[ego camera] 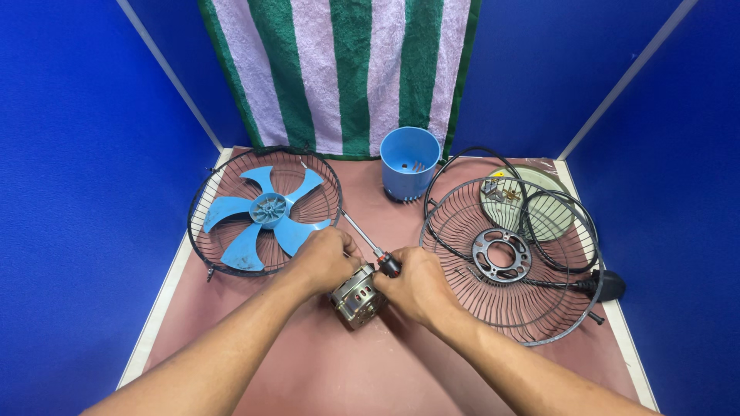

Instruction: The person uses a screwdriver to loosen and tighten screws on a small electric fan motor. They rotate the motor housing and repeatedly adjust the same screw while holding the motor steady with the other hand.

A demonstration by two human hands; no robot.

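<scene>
The motor [358,296] sits on the table [324,370], left hand [324,258] clasped over it, right hand [412,285] gripping a screwdriver [370,246].

Repair booth: blue partition walls [69,154] enclosing a brown tabletop [347,370]; striped towel [347,69] hanging behind it; dismantled fan parts lying on it, wire guards [509,308], blue blade [266,212], blue cup [408,162].
</scene>
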